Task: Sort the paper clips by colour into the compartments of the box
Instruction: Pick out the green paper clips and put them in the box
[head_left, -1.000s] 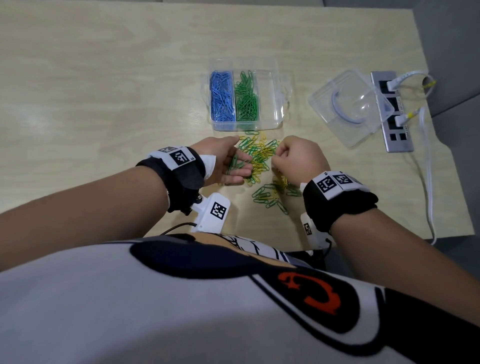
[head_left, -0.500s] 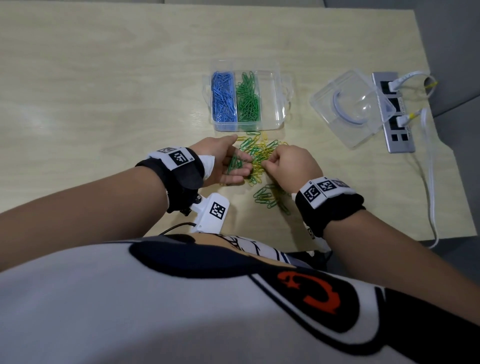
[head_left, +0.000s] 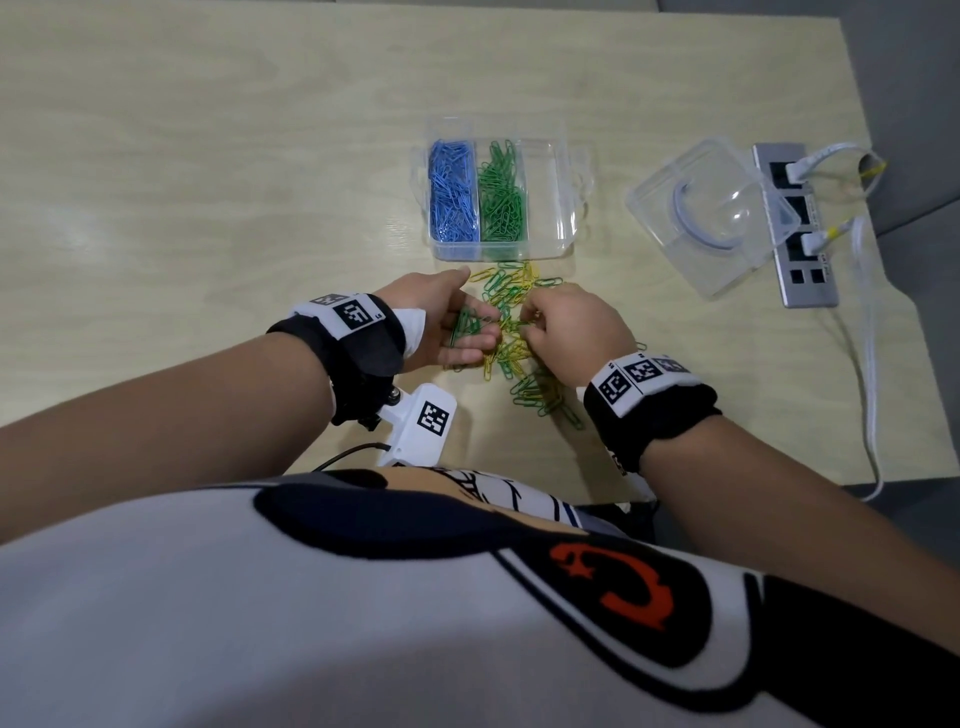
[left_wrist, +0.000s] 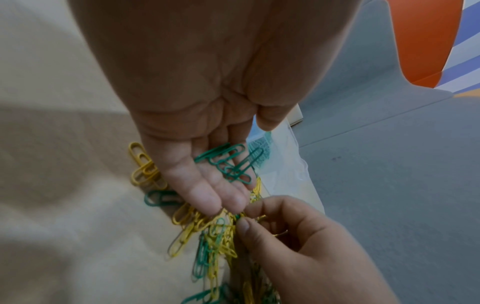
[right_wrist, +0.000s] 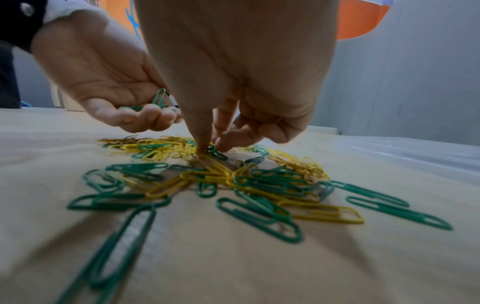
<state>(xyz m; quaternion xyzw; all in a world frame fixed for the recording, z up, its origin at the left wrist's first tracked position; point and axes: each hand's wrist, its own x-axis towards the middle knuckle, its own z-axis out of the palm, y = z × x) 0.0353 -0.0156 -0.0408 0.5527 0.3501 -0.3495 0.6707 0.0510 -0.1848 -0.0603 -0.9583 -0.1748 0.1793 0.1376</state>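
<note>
A person sits at a pale wooden table (head_left: 208, 156), seen from above their chest. Near the far middle of the table stands a clear plastic box with three compartments (head_left: 566, 171): the left one holds blue paper clips (head_left: 451, 192), the middle one green paper clips (head_left: 501, 195), and the right one looks bare. Just in front of the box lies a loose heap of mixed green and yellow paper clips (head_left: 514, 332), spread toward the person.

The left hand (head_left: 441, 325) is cupped palm up over the left edge of the heap, its fingers loosely curved and close together, cradling a small bunch of green clips (left_wrist: 231, 162) on the fingers. The right hand (head_left: 574, 332) is palm down over the middle of the heap, its thumb and forefinger drawn together at their tips on a single green clip (right_wrist: 214, 151) in the pile, the other fingers curled beneath. The fingertips of both hands nearly meet.

To the right of the box, well apart from it, a clear plastic lid (head_left: 711, 218) lies on the table, partly overlapping a grey power strip (head_left: 810, 280) with white cables (head_left: 870, 364) plugged in. Both wrists wear black bands with printed square markers
</note>
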